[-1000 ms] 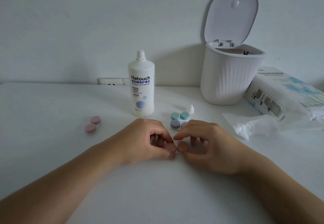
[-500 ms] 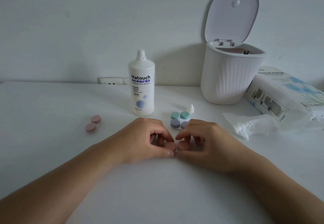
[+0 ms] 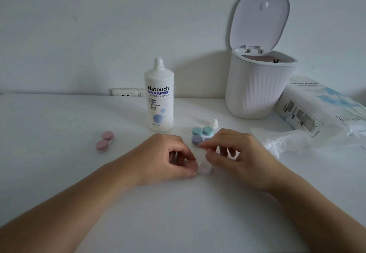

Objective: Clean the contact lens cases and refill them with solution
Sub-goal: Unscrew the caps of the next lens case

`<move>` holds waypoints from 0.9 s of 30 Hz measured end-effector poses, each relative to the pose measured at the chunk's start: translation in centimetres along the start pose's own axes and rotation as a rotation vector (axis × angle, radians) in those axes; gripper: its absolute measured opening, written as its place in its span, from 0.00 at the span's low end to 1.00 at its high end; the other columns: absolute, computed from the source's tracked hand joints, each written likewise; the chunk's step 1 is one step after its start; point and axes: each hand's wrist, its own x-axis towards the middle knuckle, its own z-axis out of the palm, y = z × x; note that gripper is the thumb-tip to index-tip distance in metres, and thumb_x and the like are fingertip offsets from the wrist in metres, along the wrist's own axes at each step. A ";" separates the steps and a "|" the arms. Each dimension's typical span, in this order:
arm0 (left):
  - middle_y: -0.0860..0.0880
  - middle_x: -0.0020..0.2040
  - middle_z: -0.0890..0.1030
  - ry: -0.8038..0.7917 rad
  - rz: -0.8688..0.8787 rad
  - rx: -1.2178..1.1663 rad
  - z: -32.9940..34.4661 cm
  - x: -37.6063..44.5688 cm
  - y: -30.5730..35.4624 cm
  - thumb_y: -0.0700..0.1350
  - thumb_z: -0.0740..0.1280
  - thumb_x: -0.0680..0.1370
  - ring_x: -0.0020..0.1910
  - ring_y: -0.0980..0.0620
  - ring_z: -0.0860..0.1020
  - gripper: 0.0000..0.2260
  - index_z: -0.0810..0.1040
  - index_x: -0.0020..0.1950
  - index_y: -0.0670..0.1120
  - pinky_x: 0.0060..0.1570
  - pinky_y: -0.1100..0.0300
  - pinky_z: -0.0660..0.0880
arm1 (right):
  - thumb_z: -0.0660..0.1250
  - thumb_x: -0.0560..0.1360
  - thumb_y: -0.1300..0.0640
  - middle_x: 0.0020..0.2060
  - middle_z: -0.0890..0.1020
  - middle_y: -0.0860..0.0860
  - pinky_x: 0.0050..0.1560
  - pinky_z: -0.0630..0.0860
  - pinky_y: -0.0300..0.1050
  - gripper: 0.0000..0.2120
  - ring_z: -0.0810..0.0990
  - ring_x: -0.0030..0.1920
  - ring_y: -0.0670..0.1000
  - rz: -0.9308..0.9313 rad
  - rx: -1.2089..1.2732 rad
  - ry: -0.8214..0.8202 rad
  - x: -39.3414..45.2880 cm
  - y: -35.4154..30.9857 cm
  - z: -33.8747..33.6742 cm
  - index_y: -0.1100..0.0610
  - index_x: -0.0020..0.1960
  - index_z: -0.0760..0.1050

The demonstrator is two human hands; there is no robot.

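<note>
A contact lens case lies on the white table between my hands. Its left pink cap [image 3: 191,166] is still on, and its right well [image 3: 205,168] is uncovered and white. My left hand [image 3: 164,157] pinches the capped side. My right hand [image 3: 237,153] is lifted just above the open well with its fingertips pinched together; the removed cap is mostly hidden inside them. The solution bottle [image 3: 160,98] stands uncapped behind my left hand, with its small white cap [image 3: 213,124] on the table to its right.
A closed pink case [image 3: 105,141] lies at the left. A green case [image 3: 202,131] and a purple case [image 3: 197,140] sit behind my right hand. A white bin [image 3: 257,90] with its lid up, a tissue pack [image 3: 316,110] and a crumpled tissue [image 3: 283,141] are at the right.
My right hand has lifted up and back off the case. The pink cap on the right well is gone from it, leaving that well uncovered. My left hand has stayed put.
</note>
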 end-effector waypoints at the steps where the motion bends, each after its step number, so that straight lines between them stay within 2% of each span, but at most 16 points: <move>1: 0.58 0.41 0.80 -0.001 0.003 -0.002 0.0 0.0 0.0 0.61 0.73 0.65 0.35 0.60 0.74 0.13 0.85 0.45 0.58 0.37 0.70 0.69 | 0.73 0.75 0.55 0.41 0.82 0.43 0.39 0.70 0.32 0.07 0.79 0.39 0.49 0.040 0.003 0.033 0.0 0.2 -0.1 0.45 0.51 0.85; 5: 0.57 0.41 0.79 -0.007 0.015 -0.015 0.0 0.1 -0.2 0.62 0.73 0.65 0.35 0.60 0.73 0.13 0.85 0.45 0.58 0.36 0.69 0.69 | 0.78 0.68 0.49 0.37 0.84 0.39 0.35 0.73 0.35 0.06 0.79 0.34 0.42 0.236 -0.038 0.131 0.2 0.9 -0.6 0.46 0.41 0.82; 9: 0.58 0.40 0.79 -0.002 0.035 -0.009 0.0 0.1 -0.3 0.60 0.74 0.65 0.35 0.61 0.74 0.11 0.85 0.45 0.58 0.36 0.72 0.68 | 0.78 0.67 0.48 0.34 0.85 0.41 0.40 0.78 0.44 0.08 0.82 0.36 0.42 0.300 -0.202 0.125 0.1 1.1 -1.0 0.46 0.38 0.80; 12: 0.59 0.40 0.79 0.003 0.039 -0.016 0.0 0.1 -0.4 0.60 0.74 0.65 0.35 0.61 0.74 0.12 0.84 0.45 0.58 0.36 0.72 0.68 | 0.77 0.69 0.47 0.35 0.84 0.38 0.40 0.76 0.38 0.07 0.82 0.40 0.38 0.310 -0.289 0.122 0.1 1.6 -1.5 0.45 0.40 0.80; 15: 0.59 0.40 0.79 0.007 0.039 -0.020 0.0 0.2 -0.5 0.60 0.74 0.65 0.35 0.61 0.74 0.12 0.85 0.45 0.58 0.36 0.72 0.68 | 0.74 0.72 0.45 0.39 0.83 0.32 0.43 0.71 0.32 0.08 0.81 0.44 0.38 0.293 -0.379 0.122 0.0 1.9 -1.5 0.43 0.50 0.82; 19: 0.58 0.40 0.79 0.010 0.033 -0.021 0.1 0.2 -0.5 0.60 0.74 0.65 0.34 0.61 0.73 0.12 0.85 0.44 0.58 0.36 0.71 0.68 | 0.68 0.76 0.42 0.51 0.86 0.41 0.52 0.77 0.46 0.13 0.82 0.53 0.49 0.263 -0.460 0.073 0.0 2.1 -1.3 0.42 0.60 0.80; 21: 0.58 0.40 0.79 0.017 0.033 -0.028 0.1 0.2 -0.4 0.60 0.75 0.65 0.34 0.61 0.72 0.11 0.85 0.44 0.58 0.35 0.71 0.68 | 0.66 0.77 0.41 0.54 0.85 0.44 0.55 0.77 0.47 0.15 0.81 0.56 0.51 0.259 -0.460 0.045 0.0 2.4 -1.3 0.41 0.62 0.79; 23: 0.57 0.40 0.79 0.024 0.028 -0.027 0.1 0.2 -0.4 0.59 0.75 0.65 0.34 0.60 0.72 0.11 0.85 0.44 0.58 0.35 0.71 0.68 | 0.67 0.78 0.41 0.56 0.84 0.45 0.55 0.74 0.45 0.16 0.79 0.58 0.50 0.262 -0.447 0.045 0.0 2.5 -1.3 0.42 0.64 0.78; 25: 0.56 0.40 0.79 0.025 0.022 -0.019 0.1 0.2 -0.4 0.58 0.76 0.66 0.34 0.60 0.72 0.10 0.85 0.44 0.58 0.36 0.70 0.68 | 0.69 0.77 0.43 0.55 0.83 0.43 0.53 0.73 0.42 0.14 0.79 0.57 0.48 0.195 -0.415 0.092 -0.1 2.3 -1.3 0.44 0.61 0.80; 27: 0.56 0.40 0.79 0.023 0.019 -0.010 0.1 0.2 -0.4 0.56 0.77 0.66 0.35 0.60 0.72 0.09 0.85 0.44 0.57 0.36 0.70 0.69 | 0.70 0.76 0.45 0.46 0.82 0.41 0.47 0.75 0.42 0.11 0.79 0.48 0.46 0.087 -0.314 0.138 -0.1 1.8 -1.3 0.46 0.55 0.83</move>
